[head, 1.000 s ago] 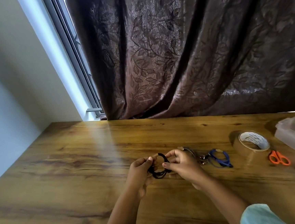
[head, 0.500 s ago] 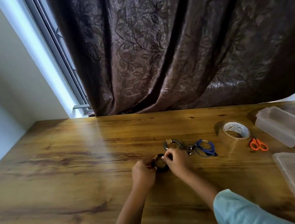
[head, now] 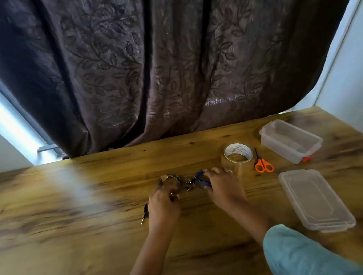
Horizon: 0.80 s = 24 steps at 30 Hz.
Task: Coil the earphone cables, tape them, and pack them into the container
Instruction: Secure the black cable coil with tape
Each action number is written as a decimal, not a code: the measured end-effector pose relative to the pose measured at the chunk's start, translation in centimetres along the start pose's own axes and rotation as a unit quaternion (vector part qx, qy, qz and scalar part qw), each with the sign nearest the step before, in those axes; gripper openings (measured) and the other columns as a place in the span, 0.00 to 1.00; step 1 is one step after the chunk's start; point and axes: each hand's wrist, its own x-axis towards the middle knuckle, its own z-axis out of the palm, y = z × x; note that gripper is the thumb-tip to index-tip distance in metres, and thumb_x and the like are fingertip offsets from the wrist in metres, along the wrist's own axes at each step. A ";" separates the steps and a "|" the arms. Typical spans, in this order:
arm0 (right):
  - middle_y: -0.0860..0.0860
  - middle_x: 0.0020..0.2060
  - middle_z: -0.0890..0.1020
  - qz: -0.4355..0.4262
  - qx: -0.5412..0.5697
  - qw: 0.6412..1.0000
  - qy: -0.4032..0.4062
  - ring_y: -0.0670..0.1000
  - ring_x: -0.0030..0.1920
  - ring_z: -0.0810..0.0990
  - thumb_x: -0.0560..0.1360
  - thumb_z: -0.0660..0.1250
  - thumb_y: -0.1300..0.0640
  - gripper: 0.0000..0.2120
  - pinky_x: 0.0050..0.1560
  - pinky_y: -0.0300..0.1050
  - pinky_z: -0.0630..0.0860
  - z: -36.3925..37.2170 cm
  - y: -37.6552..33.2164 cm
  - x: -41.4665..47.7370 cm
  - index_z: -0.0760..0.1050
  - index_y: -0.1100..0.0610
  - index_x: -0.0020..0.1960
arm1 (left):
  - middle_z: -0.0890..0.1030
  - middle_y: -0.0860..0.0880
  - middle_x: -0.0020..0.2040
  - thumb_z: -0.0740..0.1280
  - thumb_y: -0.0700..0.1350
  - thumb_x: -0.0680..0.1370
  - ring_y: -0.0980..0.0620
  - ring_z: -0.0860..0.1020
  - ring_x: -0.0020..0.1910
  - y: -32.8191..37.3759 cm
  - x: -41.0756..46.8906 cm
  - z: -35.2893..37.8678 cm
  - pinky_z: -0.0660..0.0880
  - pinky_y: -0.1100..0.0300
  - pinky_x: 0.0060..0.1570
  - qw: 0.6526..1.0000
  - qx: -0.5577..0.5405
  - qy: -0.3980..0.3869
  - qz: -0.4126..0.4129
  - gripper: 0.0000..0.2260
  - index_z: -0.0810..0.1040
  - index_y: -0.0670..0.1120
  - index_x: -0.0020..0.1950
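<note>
The left grip [head: 163, 204] is curled around a black earphone cable [head: 145, 213] low over the tabletop [head: 73, 212]. The cable's plug end sticks out beside the knuckles, pointing near-left. The right grip [head: 222, 184] pinches the blue coil [head: 198, 176], just beside a grey coil [head: 168, 178] (a tan tab on it). The open container [head: 276, 148] lies far right, its long axis running far-left to near-right.

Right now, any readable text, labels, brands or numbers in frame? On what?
tape roll, inner core: dark print, too blurred to read.
container, lid, scissors: no text visible.
Nothing else in view carries legible writing.
</note>
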 end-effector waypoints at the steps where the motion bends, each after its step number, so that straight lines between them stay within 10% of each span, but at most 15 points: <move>1: 0.48 0.66 0.71 -0.007 -0.015 1.000 -0.020 0.56 0.68 0.67 0.78 0.62 0.50 0.20 0.60 0.49 0.73 0.1 0.7 0.0 0.67 0.52 0.70 | 0.81 0.47 0.57 0.67 0.37 0.74 0.47 0.78 0.54 0.4 -0.1 0.4 0.74 0.58 0.50 1.000 0.012 0.005 -0.006 0.14 0.79 0.48 0.59; 24: 0.50 0.67 0.71 -0.165 0.025 0.981 -0.095 0.54 0.61 0.74 0.79 0.63 0.53 0.18 0.52 0.48 0.77 -0.3 5.0 1.4 0.67 0.54 0.67 | 0.73 0.45 0.60 0.62 0.53 0.76 0.44 0.70 0.61 1.1 -3.3 4.6 0.70 0.49 0.59 0.967 0.187 0.082 -0.151 0.18 0.68 0.45 0.61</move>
